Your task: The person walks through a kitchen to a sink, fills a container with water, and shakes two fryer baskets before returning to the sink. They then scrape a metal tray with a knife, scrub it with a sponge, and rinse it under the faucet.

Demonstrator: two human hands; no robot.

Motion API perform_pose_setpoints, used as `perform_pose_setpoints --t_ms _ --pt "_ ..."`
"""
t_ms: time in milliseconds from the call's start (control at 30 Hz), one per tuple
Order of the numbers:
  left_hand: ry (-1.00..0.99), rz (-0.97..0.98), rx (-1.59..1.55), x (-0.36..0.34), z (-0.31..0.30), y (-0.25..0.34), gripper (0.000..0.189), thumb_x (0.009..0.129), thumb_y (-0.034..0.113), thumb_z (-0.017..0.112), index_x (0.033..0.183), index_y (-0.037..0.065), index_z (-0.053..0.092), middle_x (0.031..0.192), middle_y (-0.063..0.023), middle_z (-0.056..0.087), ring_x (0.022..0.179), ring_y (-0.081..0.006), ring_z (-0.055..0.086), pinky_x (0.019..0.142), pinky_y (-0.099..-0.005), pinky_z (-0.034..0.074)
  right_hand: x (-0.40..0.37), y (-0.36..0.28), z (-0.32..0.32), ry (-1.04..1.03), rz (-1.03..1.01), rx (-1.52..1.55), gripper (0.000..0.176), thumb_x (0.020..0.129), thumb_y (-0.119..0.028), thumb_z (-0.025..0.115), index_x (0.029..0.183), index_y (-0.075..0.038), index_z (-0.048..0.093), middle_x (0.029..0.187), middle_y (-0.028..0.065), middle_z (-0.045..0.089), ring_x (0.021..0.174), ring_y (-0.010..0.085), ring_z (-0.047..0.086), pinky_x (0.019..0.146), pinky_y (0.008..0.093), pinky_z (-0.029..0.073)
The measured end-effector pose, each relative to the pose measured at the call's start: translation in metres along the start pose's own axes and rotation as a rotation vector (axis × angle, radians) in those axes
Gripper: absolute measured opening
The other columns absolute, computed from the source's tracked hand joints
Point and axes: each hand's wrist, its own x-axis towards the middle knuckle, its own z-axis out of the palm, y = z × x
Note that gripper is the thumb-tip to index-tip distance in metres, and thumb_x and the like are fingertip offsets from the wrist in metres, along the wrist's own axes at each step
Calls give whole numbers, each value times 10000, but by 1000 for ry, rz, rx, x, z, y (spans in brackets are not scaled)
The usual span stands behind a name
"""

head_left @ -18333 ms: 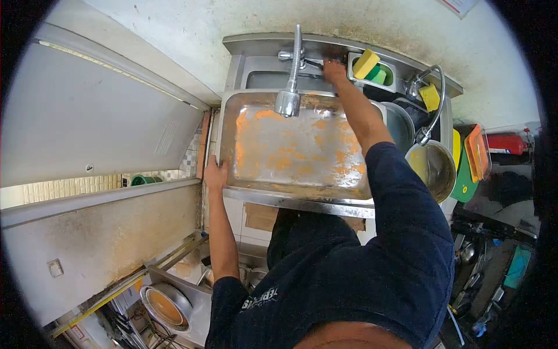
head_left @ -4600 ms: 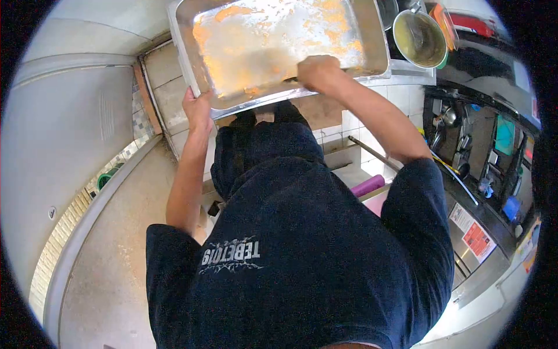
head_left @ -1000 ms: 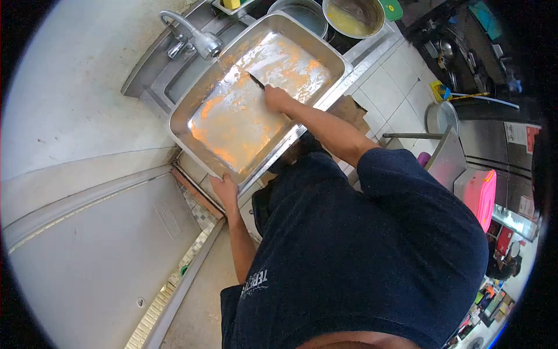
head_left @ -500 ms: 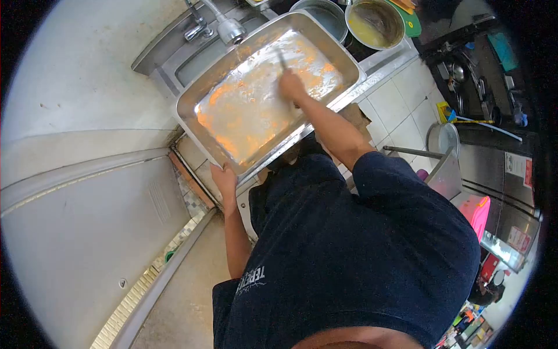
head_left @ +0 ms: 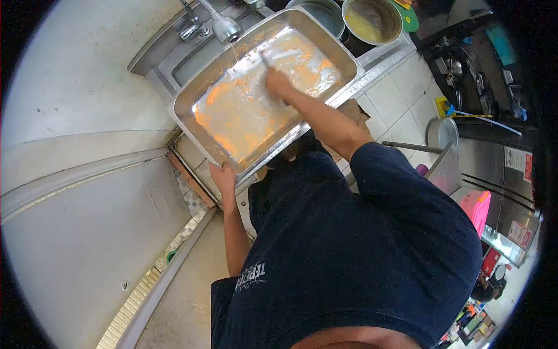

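A large rectangular steel roasting pan (head_left: 192, 119) rests tilted over the sink, with wet orange residue smeared over its bottom. My left hand (head_left: 223, 179) grips its near left corner, thumb on the rim. Inside the pan, my right hand (head_left: 280, 85) is closed around a thin grey tool (head_left: 265, 59); motion blur hides its exact kind, and only one narrow end shows past the fist. A faucet spout (head_left: 227, 29) points down at the pan's far left edge, with a thin stream of water below it.
Beyond the pan stand a pot with yellowish liquid (head_left: 372, 23) and another metal pot (head_left: 319, 16). The steel sink basin (head_left: 195, 65) lies partly under the pan. To the right, a round metal container (head_left: 443, 135) sits on the tiled floor. A wall rises at left.
My right hand has moved a little left and down across the pan with the grey tool. My left hand still holds the corner. The whole view has shifted slightly.
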Motion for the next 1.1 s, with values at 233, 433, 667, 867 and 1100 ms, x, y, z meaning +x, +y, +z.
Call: perform_pose_setpoints --t_ms 233,433,667,867,1100 --pt "-13 16 -24 -3 0 0 255 712 11 479 952 -75 484 824 -162 573 752 -259 546 722 -324 414 -18 0 -1 -34 279 103 242 818 -125 400 967 53 469 859 258 590 839 364 591 728 439 478" --pt "-8 -20 -57 -1 4 -10 263 725 26 489 973 -64 484 907 -177 569 840 -273 544 774 -319 393 -45 -20 26 -190 361 106 395 787 -150 462 1041 151 430 964 277 560 882 377 578 732 400 488" --pt "-59 -64 40 -6 -3 15 296 750 36 480 1031 -58 466 979 -226 552 930 -342 530 822 -348 384 -2 56 23 -52 653 172 471 695 -160 627 1039 113 456 1026 260 543 961 336 559 803 379 461" --pt "-64 -148 77 -7 -6 29 267 745 63 481 969 -83 472 960 -241 545 903 -356 526 817 -354 376 -12 53 26 -26 480 42 401 754 -185 531 1044 82 453 1036 250 542 971 343 550 827 389 445" --pt "-52 -180 125 -1 -4 4 252 740 88 481 910 -98 468 911 -259 534 850 -373 520 778 -390 380 -28 37 -19 -130 514 107 403 744 -179 542 1007 106 433 1000 255 548 933 355 562 782 376 469"
